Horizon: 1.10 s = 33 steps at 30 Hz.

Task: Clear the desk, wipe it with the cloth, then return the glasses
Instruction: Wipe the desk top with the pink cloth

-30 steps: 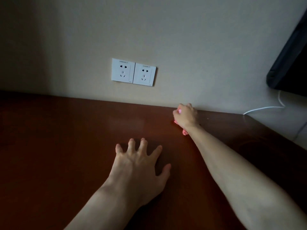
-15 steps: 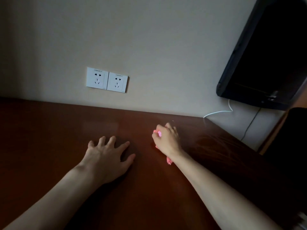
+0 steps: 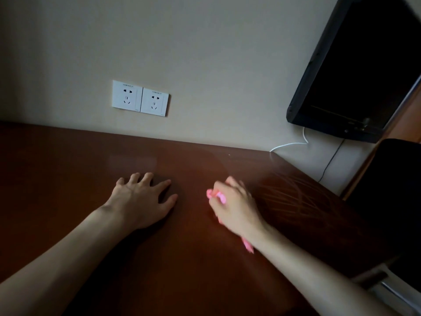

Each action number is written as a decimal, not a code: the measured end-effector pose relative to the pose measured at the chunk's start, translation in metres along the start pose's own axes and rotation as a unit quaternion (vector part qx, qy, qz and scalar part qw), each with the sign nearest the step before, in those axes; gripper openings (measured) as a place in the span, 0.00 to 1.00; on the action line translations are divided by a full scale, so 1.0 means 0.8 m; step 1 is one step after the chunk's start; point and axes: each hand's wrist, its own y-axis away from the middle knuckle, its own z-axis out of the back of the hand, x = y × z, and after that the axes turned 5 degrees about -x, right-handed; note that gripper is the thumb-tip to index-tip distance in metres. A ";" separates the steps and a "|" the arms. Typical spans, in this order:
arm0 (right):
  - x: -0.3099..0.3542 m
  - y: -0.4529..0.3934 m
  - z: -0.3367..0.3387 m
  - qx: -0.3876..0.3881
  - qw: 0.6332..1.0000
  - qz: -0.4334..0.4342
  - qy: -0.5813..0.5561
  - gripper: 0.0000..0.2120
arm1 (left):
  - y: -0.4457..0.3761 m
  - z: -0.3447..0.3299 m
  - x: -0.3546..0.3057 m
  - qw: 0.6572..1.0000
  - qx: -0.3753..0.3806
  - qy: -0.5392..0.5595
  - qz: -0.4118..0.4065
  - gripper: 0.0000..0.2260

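My right hand [image 3: 235, 207] is closed on a pink cloth [image 3: 217, 196] and presses it onto the dark red-brown desk [image 3: 68, 179]. Most of the cloth is hidden under the hand; a pink end shows by the thumb and another pink end [image 3: 248, 246] pokes out under the wrist. My left hand [image 3: 142, 199] lies flat on the desk to the left of it, fingers spread, holding nothing. Damp wipe streaks [image 3: 293, 195] shine on the desk to the right of the cloth. No glasses are in view.
A double white wall socket [image 3: 140, 98] sits above the desk's back edge. A black wall-mounted screen [image 3: 355, 71] hangs at the upper right, with a white cable [image 3: 289, 144] and a dark cable below it. The desk's right corner ends near a dark chair [image 3: 391, 201].
My right hand has drawn the cloth from the back edge by the wall toward me and to the left. My left hand stayed flat on the desk. The view swung to the right.
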 end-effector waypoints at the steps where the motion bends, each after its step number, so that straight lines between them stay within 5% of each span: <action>1: -0.009 -0.024 -0.016 0.003 1.000 -0.028 0.006 0.08 | -0.001 0.000 0.001 1.000 -0.001 0.001 -0.002 0.32; 9: -0.054 -0.197 -0.126 0.012 0.990 -0.128 0.050 0.10 | -0.012 -0.005 0.006 1.000 0.001 0.000 -0.009 0.32; 17: -0.076 -0.260 -0.161 0.004 0.985 -0.160 0.071 0.14 | -0.017 -0.010 0.008 1.000 -0.012 -0.009 -0.017 0.33; 33: 0.002 0.037 0.021 -0.011 0.998 0.025 -0.063 0.07 | 0.007 0.010 -0.004 1.000 0.005 -0.011 -0.001 0.32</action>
